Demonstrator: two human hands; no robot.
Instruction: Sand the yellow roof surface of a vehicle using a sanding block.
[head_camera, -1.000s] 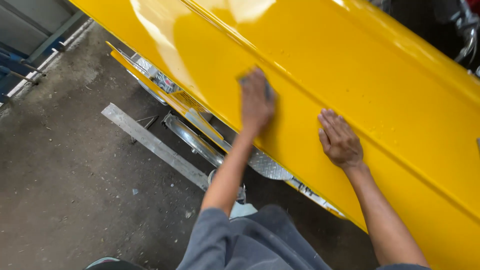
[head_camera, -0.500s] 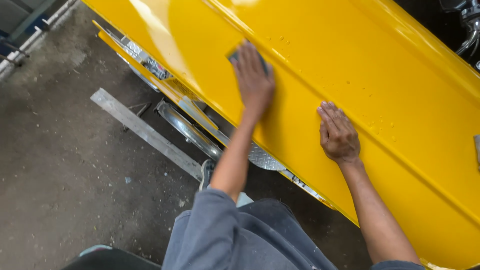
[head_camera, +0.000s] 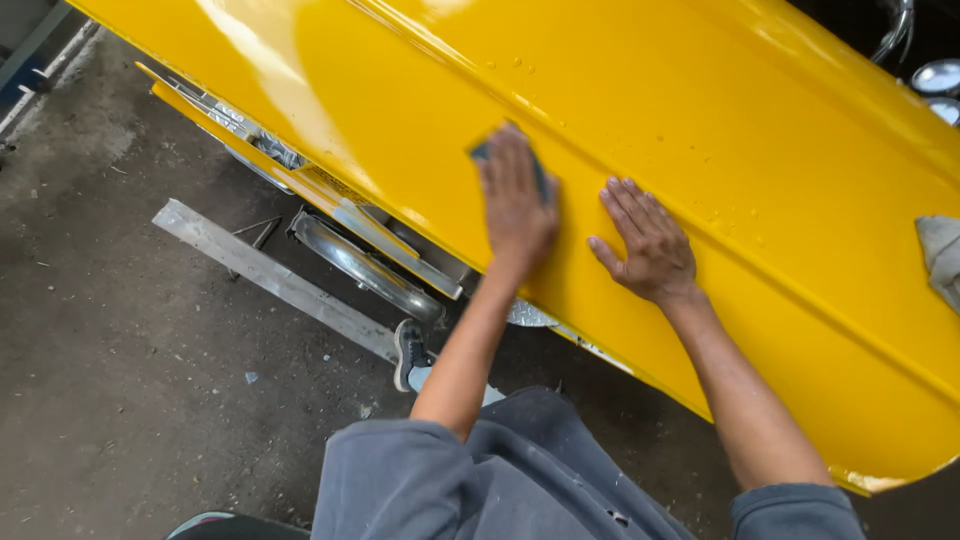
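- Nearest, grey sleeves (head_camera: 480, 480) sit at 6 o'clock, above a shoe (head_camera: 410, 352) on the concrete floor (head_camera: 120, 400).
- Left hand (head_camera: 517, 205) presses flat on a dark sanding pad (head_camera: 483, 150), fingers covering most of it, on the yellow panel (head_camera: 420, 100).
- Right hand (head_camera: 648, 242), at 3 o'clock of the left, lies open, fingers spread, palm on the panel.
- Farther off, a grey rag (head_camera: 940, 255) rests at the 3 o'clock edge.

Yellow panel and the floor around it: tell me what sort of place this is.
Probably a vehicle body or paint workshop. A large glossy yellow body panel has the left hand pressing a dark sanding pad on it, above a stained concrete floor with chrome trim.
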